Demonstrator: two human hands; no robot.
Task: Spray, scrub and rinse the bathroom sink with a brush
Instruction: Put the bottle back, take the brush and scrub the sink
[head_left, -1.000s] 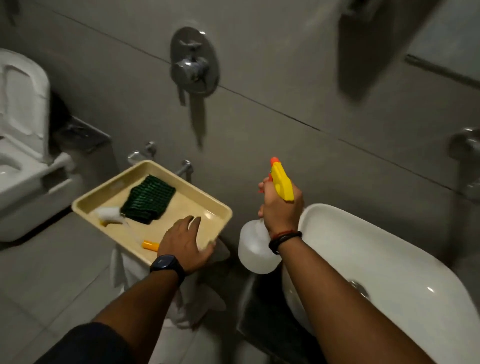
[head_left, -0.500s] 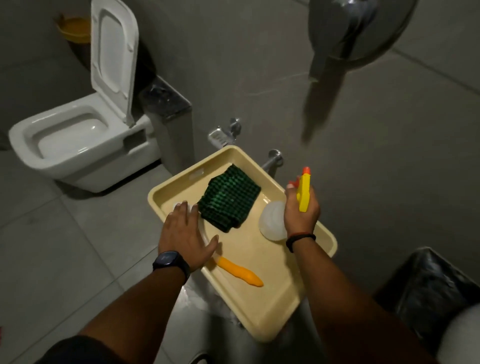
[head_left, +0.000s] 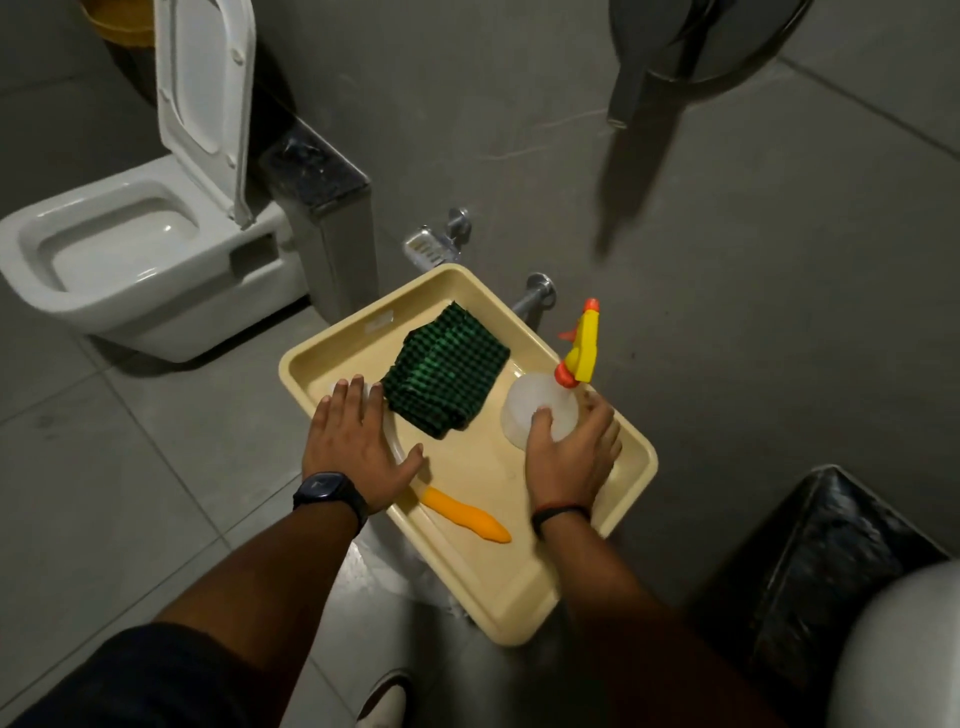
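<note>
Plastic brush on the tray looks light, rigid; grab its orange handle nearest the cloth; left hand flat, empty; right hand loosely cupping the spray bottle.

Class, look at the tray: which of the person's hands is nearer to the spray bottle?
Right. The right hand touches the spray bottle; the left hand lies flat across the tray, beyond the green cloth.
</note>
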